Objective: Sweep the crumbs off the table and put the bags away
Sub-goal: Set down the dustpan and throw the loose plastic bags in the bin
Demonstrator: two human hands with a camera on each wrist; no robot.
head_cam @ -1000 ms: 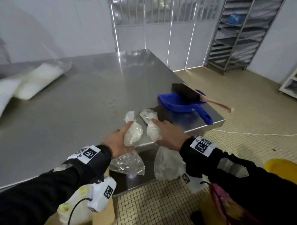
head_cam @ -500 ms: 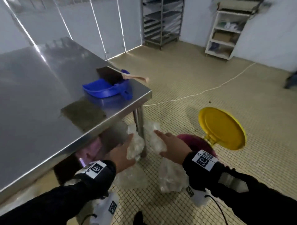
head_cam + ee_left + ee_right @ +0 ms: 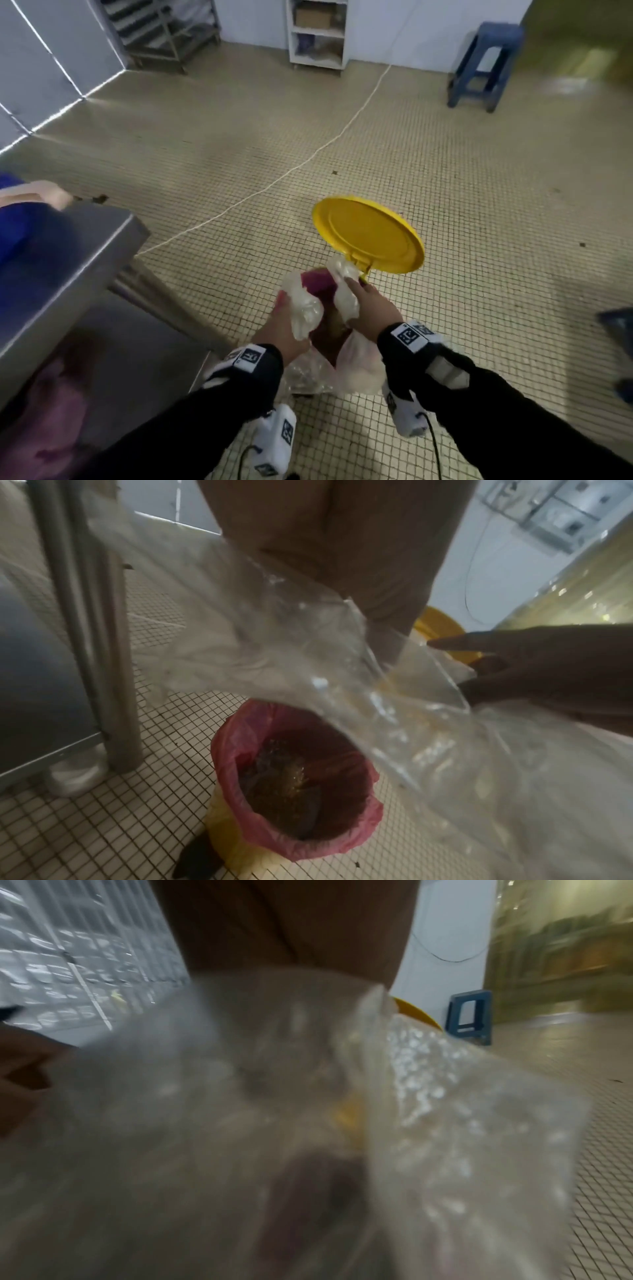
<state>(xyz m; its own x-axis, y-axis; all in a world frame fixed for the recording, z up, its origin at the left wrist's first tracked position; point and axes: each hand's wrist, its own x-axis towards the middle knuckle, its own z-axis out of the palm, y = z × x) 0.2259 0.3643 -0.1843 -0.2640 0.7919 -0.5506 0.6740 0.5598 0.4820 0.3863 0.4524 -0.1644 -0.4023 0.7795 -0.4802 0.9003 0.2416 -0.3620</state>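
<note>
Two clear plastic bags are held over the bin, one per hand. Head view: the left hand (image 3: 284,325) has its fingers curled around a bunched bag (image 3: 303,308); the right hand (image 3: 368,308) grips a second bunched bag (image 3: 344,294). Both bags sit directly above the pink-lined bin (image 3: 318,282), whose yellow lid (image 3: 370,236) stands open on the far side. The steel table (image 3: 68,260) corner lies to the left, well apart from the bin.

Left wrist view: the bag (image 3: 308,642) trails from the left hand across and above the bin's pink liner (image 3: 260,750). Dark debris lies in the bin bottom. The tail of the film extends past the rim toward the right.

Right wrist view: the bag (image 3: 274,1096) fills the frame, blurred; finger detail cannot be told here.

Risk: loose film overhanging the rim may catch on the liner edge or slide to the floor on release. Light plastic may also cling to the fingers.
</note>
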